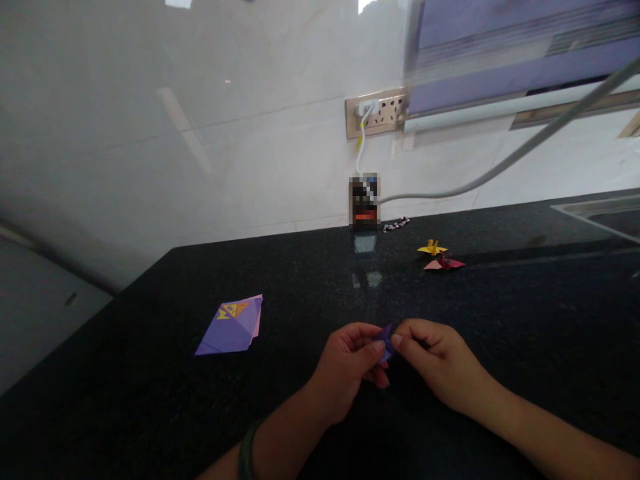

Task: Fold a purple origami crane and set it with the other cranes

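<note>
A small piece of folded purple paper [387,335] is held between my two hands above the dark counter. My left hand [350,357] pinches it between thumb and fingers, the lower fingers curled beneath. My right hand [433,353] pinches its right side with thumb and forefinger. Much of the folded paper is covered by my fingertips, so its full shape is hidden. To the left lies a stack of purple and pink origami paper [227,330] with a yellow and orange pattern on top.
A yellow paper crane [433,248] and a red-pink paper crane [445,264] stand at the back right. Behind them are a beaded strand [396,225] and a blurred-out device [365,202] against the wall. A grey hose [480,183] and a sink edge [595,223] are at right.
</note>
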Demonstrator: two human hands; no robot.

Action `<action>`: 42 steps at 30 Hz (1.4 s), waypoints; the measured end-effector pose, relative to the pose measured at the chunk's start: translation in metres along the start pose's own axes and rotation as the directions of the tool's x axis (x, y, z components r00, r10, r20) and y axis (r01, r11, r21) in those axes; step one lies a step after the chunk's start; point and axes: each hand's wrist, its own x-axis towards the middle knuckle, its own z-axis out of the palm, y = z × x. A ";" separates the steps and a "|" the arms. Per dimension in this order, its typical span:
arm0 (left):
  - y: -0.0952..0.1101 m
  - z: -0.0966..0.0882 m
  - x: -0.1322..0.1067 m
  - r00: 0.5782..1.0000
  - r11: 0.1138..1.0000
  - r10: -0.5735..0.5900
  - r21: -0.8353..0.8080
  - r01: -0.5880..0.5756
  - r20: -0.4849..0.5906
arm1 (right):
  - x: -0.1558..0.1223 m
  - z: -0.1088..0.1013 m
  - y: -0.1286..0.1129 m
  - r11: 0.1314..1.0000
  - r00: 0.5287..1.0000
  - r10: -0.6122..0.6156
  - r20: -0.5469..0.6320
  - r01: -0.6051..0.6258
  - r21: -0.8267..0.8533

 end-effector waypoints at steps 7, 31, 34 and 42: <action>0.004 -0.004 0.002 0.998 0.995 -0.069 -0.073 0.068 -0.011 | 0.006 -0.002 0.004 0.914 0.977 0.212 0.029 -0.209 0.347; 0.003 0.004 -0.002 0.991 0.983 -0.078 0.159 0.095 -0.111 | 0.009 -0.006 0.005 0.950 0.976 0.206 -0.069 -0.182 0.255; 0.003 0.003 0.000 0.984 0.988 -0.050 0.137 0.074 -0.170 | 0.008 -0.003 0.006 0.973 0.990 0.143 0.010 -0.142 0.184; 0.003 0.003 0.000 0.990 0.989 -0.023 0.141 0.042 -0.139 | -0.001 0.003 0.005 0.988 0.996 -0.081 -0.030 0.076 -0.138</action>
